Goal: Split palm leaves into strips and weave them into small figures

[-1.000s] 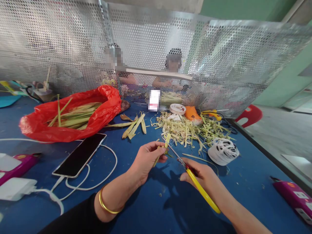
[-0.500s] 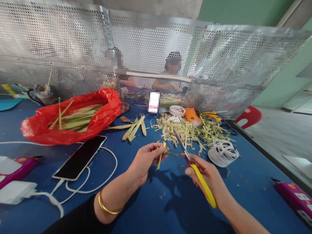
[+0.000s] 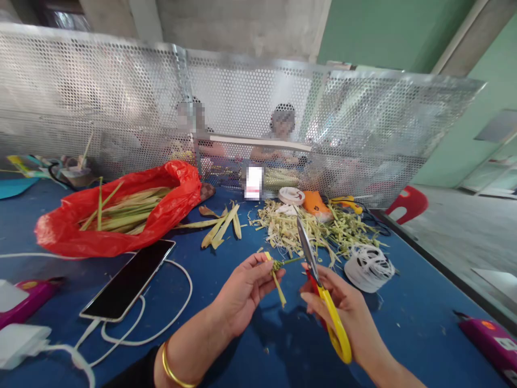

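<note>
Between the thumb and fingers of my left hand [image 3: 249, 288] is a small knotted piece of plant leaf [image 3: 278, 268], with pale strip ends hanging below and a thin green stalk pointing right. My right hand [image 3: 337, 302] is wrapped round scissors [image 3: 332, 312] with yellow and red handles. Their blades point up and away, close to the stalk's tip; whether they touch it I cannot tell. Beyond the hands lies a heap of leaf trimmings [image 3: 283, 229]. Several dry leaf strips [image 3: 221, 226] lie loose on the blue table [image 3: 226, 355].
A red plastic bag [image 3: 60, 231] of long leaves stands at left, behind a phone [image 3: 129, 283] with a white cable. String [image 3: 369, 268], a tape roll [image 3: 291, 195] and an orange packet [image 3: 316, 205] sit at right. Behind a perforated metal screen [image 3: 250, 86] are two people.
The view has tilted up, so the table things appear lower. My left hand has turned the leaf piece, its strip end now slanting right. The scissors point more steeply upward.
</note>
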`<state>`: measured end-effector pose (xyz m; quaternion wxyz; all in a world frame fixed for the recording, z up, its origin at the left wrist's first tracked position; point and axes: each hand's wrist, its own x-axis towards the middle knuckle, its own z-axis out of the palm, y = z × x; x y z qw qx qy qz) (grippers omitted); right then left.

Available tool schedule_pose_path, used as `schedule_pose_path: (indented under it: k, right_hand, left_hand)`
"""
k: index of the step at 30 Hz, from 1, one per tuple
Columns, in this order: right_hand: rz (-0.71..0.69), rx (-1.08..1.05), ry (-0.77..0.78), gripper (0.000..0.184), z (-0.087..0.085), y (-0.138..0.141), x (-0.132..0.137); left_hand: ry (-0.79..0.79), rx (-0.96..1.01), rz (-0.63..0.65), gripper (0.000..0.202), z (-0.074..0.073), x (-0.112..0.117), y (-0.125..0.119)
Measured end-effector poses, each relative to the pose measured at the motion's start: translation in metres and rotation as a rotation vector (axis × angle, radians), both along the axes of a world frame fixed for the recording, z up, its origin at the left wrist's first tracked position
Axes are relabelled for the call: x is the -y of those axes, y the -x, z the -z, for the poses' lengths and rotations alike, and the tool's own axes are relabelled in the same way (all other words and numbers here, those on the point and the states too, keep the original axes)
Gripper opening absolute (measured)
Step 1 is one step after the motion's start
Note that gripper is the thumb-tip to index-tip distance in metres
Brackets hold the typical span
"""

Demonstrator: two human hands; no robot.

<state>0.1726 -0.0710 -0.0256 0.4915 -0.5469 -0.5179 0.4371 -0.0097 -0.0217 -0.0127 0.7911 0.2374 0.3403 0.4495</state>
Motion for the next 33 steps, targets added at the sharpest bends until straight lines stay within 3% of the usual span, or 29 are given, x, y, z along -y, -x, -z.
schedule_pose_path:
  k: [6, 14, 23, 27, 33]
  right_hand:
    - [-0.093, -0.037, -0.004, 0.049, 0.012, 0.010, 0.001]
    - [-0.036, 0.039, -0.032, 0.044, 0.015, 0.011, 0.001]
    - [-0.050, 0.202, -0.046, 0.039, 0.016, 0.006, 0.001]
    - [-0.042, 0.226, -0.039, 0.041, 0.012, 0.002, -0.001]
    - [-0.120, 0.291, -0.048, 0.042, 0.000, -0.004, 0.003]
  left_hand:
    - [-0.015, 0.081, 0.039, 0.017, 0.006, 0.010, -0.009]
    - [-0.042, 0.104, 0.015, 0.018, 0.013, 0.011, -0.014]
    - [0.088, 0.043, 0.011, 0.019, 0.010, 0.012, -0.014]
    - [0.095, -0.005, 0.031, 0.004, 0.004, 0.011, -0.010]
    - [0.055, -0.301, 0.125, 0.035, -0.001, 0.004, -0.002]
